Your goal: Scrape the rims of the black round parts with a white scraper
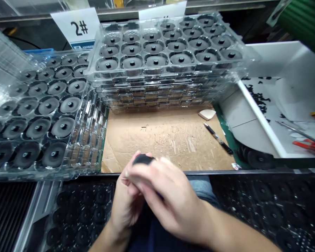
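Both hands are clenched on a black disc (pixel 143 159), the left hand (pixel 126 197) under it and the right hand (pixel 170 199) folded over it, just past the front edge of the cardboard (pixel 168 140). Stacked clear trays (pixel 157 49) of black discs stand behind and left of the cardboard; a pen (pixel 217 138) lies near its right edge, beside a white bin (pixel 262 119).

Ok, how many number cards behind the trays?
2: the 2# card behind the right stack's left end, and another card behind its middle, number hidden. More could be out of view.
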Demonstrator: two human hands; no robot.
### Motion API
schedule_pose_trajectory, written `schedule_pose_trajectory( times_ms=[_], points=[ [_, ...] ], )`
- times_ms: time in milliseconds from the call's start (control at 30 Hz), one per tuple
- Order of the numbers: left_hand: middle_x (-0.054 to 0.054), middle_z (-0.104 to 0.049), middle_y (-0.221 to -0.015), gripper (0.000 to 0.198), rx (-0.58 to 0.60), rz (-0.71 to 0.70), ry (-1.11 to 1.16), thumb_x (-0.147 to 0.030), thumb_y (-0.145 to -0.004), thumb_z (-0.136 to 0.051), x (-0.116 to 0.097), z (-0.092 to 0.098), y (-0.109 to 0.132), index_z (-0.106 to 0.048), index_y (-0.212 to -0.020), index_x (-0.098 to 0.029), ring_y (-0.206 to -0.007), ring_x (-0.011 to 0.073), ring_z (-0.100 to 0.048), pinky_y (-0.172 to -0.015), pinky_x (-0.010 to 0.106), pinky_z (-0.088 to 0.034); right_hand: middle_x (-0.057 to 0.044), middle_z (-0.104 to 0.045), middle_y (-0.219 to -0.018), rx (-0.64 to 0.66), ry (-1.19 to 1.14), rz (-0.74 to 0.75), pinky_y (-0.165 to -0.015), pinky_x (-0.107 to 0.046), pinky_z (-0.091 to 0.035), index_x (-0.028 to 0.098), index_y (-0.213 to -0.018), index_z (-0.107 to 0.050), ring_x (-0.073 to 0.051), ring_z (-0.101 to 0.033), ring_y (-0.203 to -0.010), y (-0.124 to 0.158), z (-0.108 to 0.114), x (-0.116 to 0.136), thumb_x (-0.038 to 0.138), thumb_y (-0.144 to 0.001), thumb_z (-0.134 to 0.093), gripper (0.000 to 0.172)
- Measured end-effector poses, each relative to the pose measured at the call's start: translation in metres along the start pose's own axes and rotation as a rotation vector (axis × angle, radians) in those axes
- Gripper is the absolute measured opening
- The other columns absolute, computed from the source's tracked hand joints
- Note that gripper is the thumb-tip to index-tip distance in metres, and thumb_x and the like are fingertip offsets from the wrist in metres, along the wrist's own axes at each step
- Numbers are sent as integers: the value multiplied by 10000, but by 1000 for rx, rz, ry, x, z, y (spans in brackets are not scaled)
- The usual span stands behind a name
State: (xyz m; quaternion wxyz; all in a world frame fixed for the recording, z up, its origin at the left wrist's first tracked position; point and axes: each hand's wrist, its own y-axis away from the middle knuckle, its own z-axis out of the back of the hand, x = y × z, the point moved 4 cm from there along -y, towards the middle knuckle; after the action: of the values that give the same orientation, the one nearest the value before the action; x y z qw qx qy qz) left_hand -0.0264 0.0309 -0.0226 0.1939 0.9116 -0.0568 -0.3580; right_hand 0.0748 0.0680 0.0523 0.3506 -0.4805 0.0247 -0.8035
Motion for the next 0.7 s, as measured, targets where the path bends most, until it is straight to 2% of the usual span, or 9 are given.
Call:
schedule_pose_trajectory(
  times_ms=[100, 200, 267, 333, 367, 400, 467, 567, 700],
  points=[
    [13, -710, -1075, 567, 15, 58, 39, -381, -487, -816, -4, -1, 4, -677, -1030, -290, -963, 220, -657, -849, 276, -521, -20, -644, -847, 171, -35, -88, -670, -256, -400, 158, -1023, -570, -125, -543, -717, 17, 8, 1, 102, -883, -440, 199],
    [22, -712, -1068, 543, 11, 141, 60, -399, -506, -806, -2, -6, 7, -685, -1020, -277, -996, 215, -641, -895, 285, -493, -30, -614, -740, 85, 222, -141, -609, -287, -363, 133, -1003, -599, -140, -485, -621, 18, 24, 1, 125, -902, -424, 203],
    [34, -703, -1086, 540, -11, 215, 66, -406, -549, -789, 2, -9, 10, -673, -1055, -257, -1070, 246, -604, -976, 345, -439, -34, -605, -696, 34, 324, 8, -589, -307, -339, 146, -967, -634, -153, -460, -608, 7, 28, 4, 168, -940, -376, 260],
    [40, -692, -1107, 548, -12, 273, 82, -417, -579, -770, 5, -10, 11, -662, -1083, -232, -1113, 279, -575, -998, 380, -417, -27, -615, -707, 58, 227, 175, -603, -301, -362, 188, -933, -659, -151, -479, -636, -2, 27, 0, 207, -964, -339, 322],
    [43, -690, -1112, 549, 0, 294, 95, -426, -587, -762, 7, -10, 12, -660, -1088, -227, -1101, 285, -584, -971, 377, -443, -25, -625, -746, 71, 131, 191, -628, -288, -391, 203, -939, -660, -146, -508, -677, -5, 27, -7, 206, -965, -336, 325],
    [48, -685, -1123, 561, 20, 308, 112, -441, -581, -756, 7, -10, 12, -658, -1090, -226, -1078, 286, -600, -932, 364, -475, -26, -633, -797, 60, 44, 143, -655, -274, -419, 209, -967, -654, -140, -535, -722, -5, 26, -18, 197, -960, -347, 308],
    [60, -672, -1157, 586, 67, 331, 151, -456, -555, -759, 8, -8, 11, -655, -1088, -237, -1035, 280, -628, -867, 338, -517, -34, -634, -889, -4, -31, -121, -699, -257, -457, 208, -1043, -627, -136, -572, -805, 5, 25, -48, 186, -939, -386, 264],
    [77, -644, -1207, 615, 123, 367, 178, -433, -511, -786, 7, -8, 11, -655, -1079, -237, -1041, 290, -626, -858, 335, -526, -53, -639, -952, -39, 25, -457, -718, -286, -486, 203, -1101, -601, -162, -601, -853, 46, 12, -90, 209, -914, -421, 259],
    [66, -659, -1183, 536, 115, 400, 141, -352, -548, -795, 7, -12, 10, -663, -1059, -254, -1034, 267, -632, -822, 298, -538, -85, -670, -934, -6, 45, -532, -727, -345, -510, 164, -1064, -605, -212, -635, -848, 95, -9, -119, 216, -874, -441, 256]
  ],
)
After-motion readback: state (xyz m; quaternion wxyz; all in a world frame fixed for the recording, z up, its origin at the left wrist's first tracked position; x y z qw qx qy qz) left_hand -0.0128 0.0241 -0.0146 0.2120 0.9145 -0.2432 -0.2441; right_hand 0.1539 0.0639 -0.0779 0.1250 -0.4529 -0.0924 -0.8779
